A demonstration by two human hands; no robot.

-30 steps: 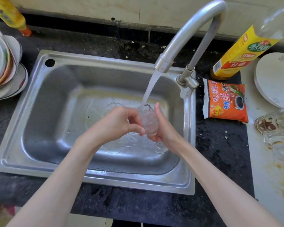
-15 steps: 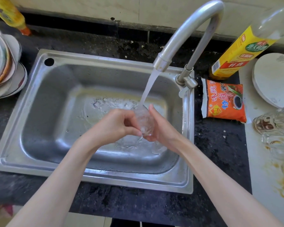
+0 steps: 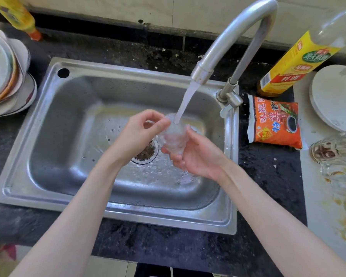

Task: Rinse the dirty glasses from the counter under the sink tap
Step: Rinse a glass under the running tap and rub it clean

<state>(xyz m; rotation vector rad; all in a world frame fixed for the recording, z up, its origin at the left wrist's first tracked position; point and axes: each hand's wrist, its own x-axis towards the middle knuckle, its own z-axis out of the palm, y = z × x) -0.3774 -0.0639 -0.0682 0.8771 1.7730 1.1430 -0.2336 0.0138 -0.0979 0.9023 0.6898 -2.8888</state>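
Over the stainless steel sink, under the curved metal tap's stream, the right hand cups a small clear ribbed glass from below; the left hand pinches its far rim, fingers curled.

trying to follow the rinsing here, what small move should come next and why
Probably turn the clear drinking glass under the tap stream: the right hand cups its base, the left hand pinches its rim, and water hits only one side.
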